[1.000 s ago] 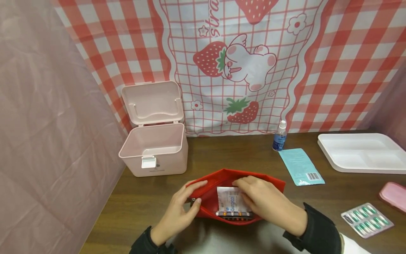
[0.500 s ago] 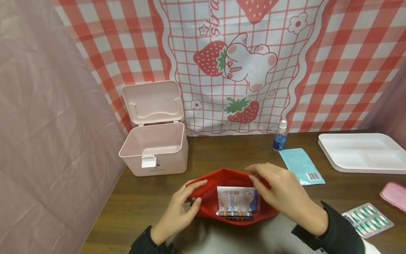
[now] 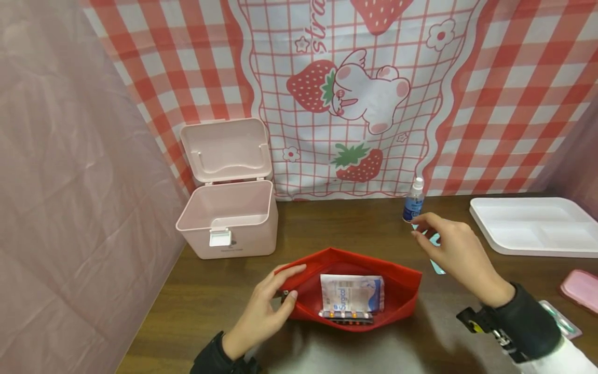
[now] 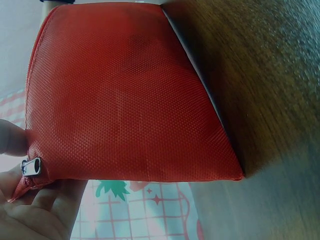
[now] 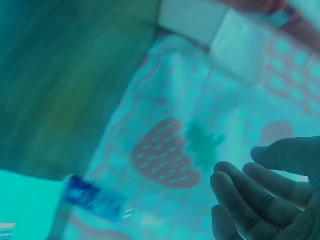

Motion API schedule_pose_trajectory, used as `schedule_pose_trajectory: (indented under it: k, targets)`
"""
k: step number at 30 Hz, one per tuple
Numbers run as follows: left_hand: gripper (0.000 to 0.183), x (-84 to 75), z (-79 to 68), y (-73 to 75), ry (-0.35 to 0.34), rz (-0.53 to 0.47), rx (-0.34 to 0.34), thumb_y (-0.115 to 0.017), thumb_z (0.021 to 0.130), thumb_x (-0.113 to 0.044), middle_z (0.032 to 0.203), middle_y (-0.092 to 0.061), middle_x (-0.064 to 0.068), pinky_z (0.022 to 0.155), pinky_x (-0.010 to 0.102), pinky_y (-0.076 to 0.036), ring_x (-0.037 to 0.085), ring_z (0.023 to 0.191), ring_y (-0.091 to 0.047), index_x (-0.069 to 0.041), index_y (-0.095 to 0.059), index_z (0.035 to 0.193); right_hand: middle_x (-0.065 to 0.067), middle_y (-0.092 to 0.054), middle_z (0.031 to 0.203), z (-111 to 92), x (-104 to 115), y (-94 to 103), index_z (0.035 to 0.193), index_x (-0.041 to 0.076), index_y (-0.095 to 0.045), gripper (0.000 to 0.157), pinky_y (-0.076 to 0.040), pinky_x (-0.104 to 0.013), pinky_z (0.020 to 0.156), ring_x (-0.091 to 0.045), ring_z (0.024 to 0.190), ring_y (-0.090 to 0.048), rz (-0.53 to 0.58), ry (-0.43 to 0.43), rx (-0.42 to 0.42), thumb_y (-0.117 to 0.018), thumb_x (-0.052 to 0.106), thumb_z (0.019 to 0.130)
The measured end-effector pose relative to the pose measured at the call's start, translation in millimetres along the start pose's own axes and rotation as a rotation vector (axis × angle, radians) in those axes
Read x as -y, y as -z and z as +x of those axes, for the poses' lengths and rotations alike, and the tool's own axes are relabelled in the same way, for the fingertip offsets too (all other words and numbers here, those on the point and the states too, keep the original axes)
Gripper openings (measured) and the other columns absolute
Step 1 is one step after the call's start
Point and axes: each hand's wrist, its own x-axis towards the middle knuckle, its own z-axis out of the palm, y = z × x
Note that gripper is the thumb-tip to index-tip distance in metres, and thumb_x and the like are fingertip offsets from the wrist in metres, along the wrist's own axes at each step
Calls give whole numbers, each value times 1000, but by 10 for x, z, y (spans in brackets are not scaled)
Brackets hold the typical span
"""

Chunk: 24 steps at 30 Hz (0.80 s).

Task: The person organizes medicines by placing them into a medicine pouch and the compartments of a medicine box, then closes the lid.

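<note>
My left hand [image 3: 263, 311] grips the left end of a red zip pouch [image 3: 399, 293], whose mouth gapes upward. In the left wrist view, the zipper pull [image 4: 31, 167] shows beside the fingers. Inside the pouch lie a white packet [image 3: 343, 292] marked "Surgical" and blister packs [image 3: 345, 316] below it. My right hand [image 3: 460, 254] holds nothing and hovers over a teal sachet [image 3: 438, 267], covering much of it. Its fingers are loosely bent, with thumb and fingertips apart. A small blue spray bottle [image 3: 413, 201] stands just beyond the fingertips.
A pink box [image 3: 229, 221] with its lid raised stands at the back left. A white divided tray [image 3: 537, 231] is at the back right, a pink case [image 3: 581, 290] in front of it. The right sleeve partly hides a green capsule blister pack [image 3: 566, 324].
My right hand has come out of the pouch and moved right to the teal sachet, uncovering the white packet. My left hand has stayed on the pouch.
</note>
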Motion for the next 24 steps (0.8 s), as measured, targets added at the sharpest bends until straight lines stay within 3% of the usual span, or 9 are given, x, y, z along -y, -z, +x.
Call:
schedule_pose_trajectory:
  k: [4, 9, 12, 18, 24]
  targets:
    - [47, 150, -54, -35, 26, -9, 6, -57, 82, 6, 121, -55, 10, 72, 24, -53, 19, 96, -59, -8, -52, 126, -10, -67, 76, -42, -257, -64, 96, 0, -62, 21, -47, -28, 51, -23, 67, -61, 10, -66, 62, -68, 6, 76]
    - [47, 205, -72, -42, 30, -9, 7, -58, 83, 2, 122, -54, 7, 73, 24, -53, 17, 98, -58, -10, -51, 127, -18, -66, 80, -95, -568, -144, 96, -5, -60, 24, -52, -38, 54, -27, 68, -62, 19, -146, 171, -68, 7, 77]
    - [46, 161, -59, -31, 3, 4, 3, -58, 82, 5, 120, -55, 11, 72, 24, -53, 20, 97, -59, -6, -52, 125, -22, -65, 81, -130, -729, -203, 95, -8, -59, 27, -51, -42, 57, -31, 69, -62, 0, -198, 253, -68, 10, 77]
    - [45, -102, 20, 40, -16, 8, 2, -56, 79, 11, 114, -56, 17, 70, 25, -53, 24, 91, -59, -1, -53, 121, -31, -60, 91, -196, -955, -294, 100, -12, -54, 41, -48, -50, 65, -42, 80, -58, -46, -308, 426, -68, 19, 77]
    - [47, 127, -48, -15, -12, 16, 12, -57, 81, 7, 118, -55, 12, 71, 23, -52, 19, 94, -58, -7, -52, 125, -38, -54, 98, -219, -1099, -359, 108, -19, -46, 65, -44, -55, 72, -48, 87, -52, -110, -403, 548, -70, 32, 75]
